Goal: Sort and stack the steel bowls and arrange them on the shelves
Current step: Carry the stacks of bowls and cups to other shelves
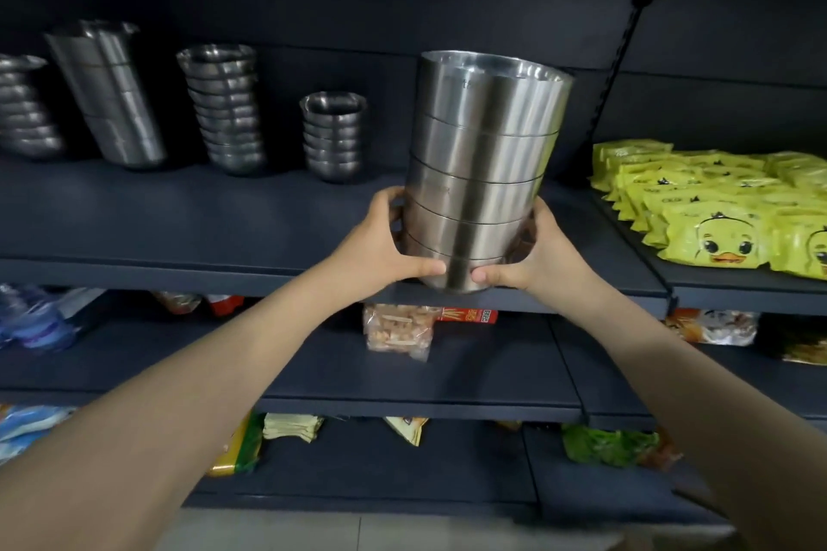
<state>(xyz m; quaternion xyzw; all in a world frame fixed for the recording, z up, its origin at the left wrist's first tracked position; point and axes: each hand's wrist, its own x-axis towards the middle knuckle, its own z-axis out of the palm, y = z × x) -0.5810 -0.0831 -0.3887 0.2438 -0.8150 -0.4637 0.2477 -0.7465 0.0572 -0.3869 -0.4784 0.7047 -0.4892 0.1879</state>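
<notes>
Both hands, left [380, 246] and right [532, 255], grip the bottom of the tall stack [483, 166] between them; it stands nearly upright, tipped slightly right, at the shelf [179, 228] front edge; bare shelf lies straight behind it.

Pretty dim shot overall. The dark shelf [179, 215] and its back panel swallow the light and go nearly black up top. The stack of steel bowls [483, 174] out front catches bright vertical streaks of glare on the camera side, while the bowl stacks [223, 107] further left look murky and a bit soft. The yellow packets [716, 210] pop hard. Shelf edges bow from wide-angle distortion.
</notes>
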